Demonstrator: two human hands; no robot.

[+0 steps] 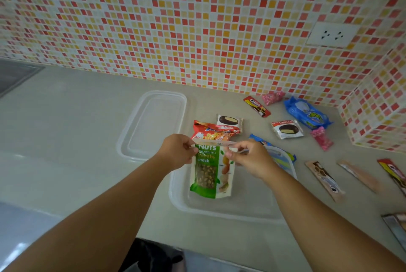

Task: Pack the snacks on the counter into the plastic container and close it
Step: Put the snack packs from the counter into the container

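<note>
Over the container, I've got the nuts bag hanging upright by its top seal strip. My left hand pinches the strip's left end, my right hand pinches the right end; both are clamped on the bag, which hangs below and between the two grips. Its bottom edge is inside the container's outline; can't tell if it touches the floor.

The container is clear plastic, sitting open on the counter. Its lid lies flat to the left and farther back, apart from it.

Just behind the nuts bag: a red-orange snack bag, partly hidden by the strip and my fingers. A blue packet pokes out behind my right hand, over the container's far right rim.

Loose on the counter to the right, well apart from the grip:
- 2 choco pies
- 2 pink candy packs
- 1 red Oreo stick
- 1 blue cookie pack
- 2 tan sachets
- 1 red-yellow packet, cut off by the edge
- 1 silver packet, also cut off

Tiled wall behind, outlet upper right.
</note>
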